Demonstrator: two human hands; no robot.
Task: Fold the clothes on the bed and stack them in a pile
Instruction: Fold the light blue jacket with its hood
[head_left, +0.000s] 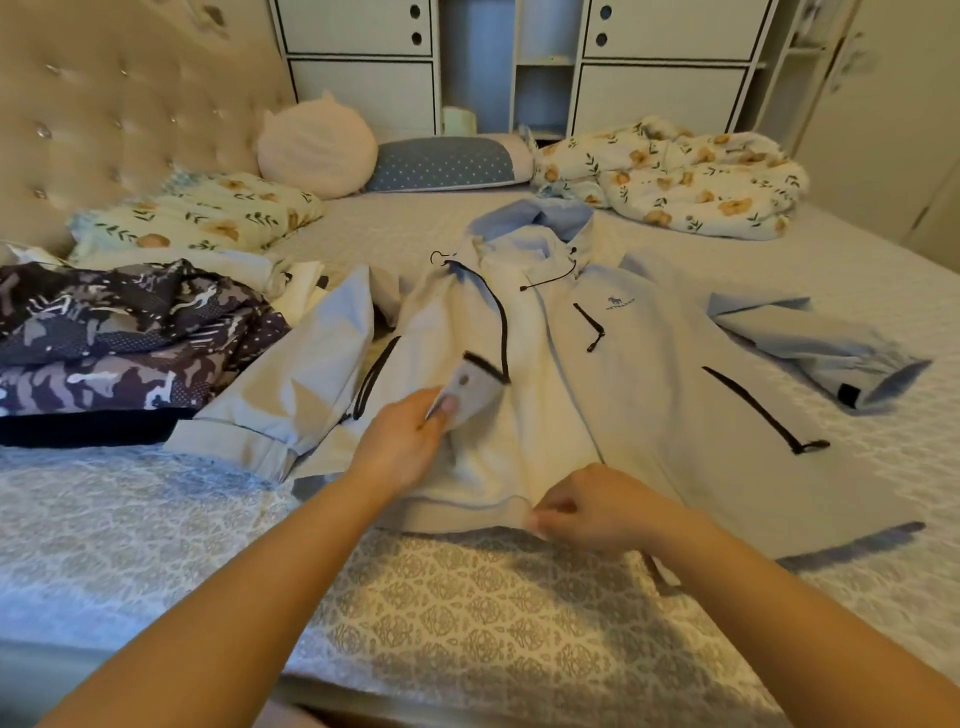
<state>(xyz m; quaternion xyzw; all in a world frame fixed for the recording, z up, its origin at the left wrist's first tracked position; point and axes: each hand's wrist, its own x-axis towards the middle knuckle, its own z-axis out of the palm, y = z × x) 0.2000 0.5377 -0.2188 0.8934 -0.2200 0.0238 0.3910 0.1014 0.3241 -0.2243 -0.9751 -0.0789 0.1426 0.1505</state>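
Observation:
A pale blue hooded jacket (639, 374) with black zips lies spread face up on the bed (467, 613), hood toward the far side. Its left front panel is turned back, showing white lining. My left hand (402, 441) pinches the lower corner of that open flap near the zip. At the jacket's bottom hem my right hand (597, 506) pinches the fabric edge. One sleeve lies out to the right, the other to the left. A dark patterned garment pile (119, 338) sits at the left.
Floral pillows (208, 213) and a tufted headboard (119, 104) are at the far left. A round pink cushion (317, 145), a dotted blue pillow (447, 163) and a crumpled floral quilt (680, 176) line the far side. White cabinets (519, 57) stand behind.

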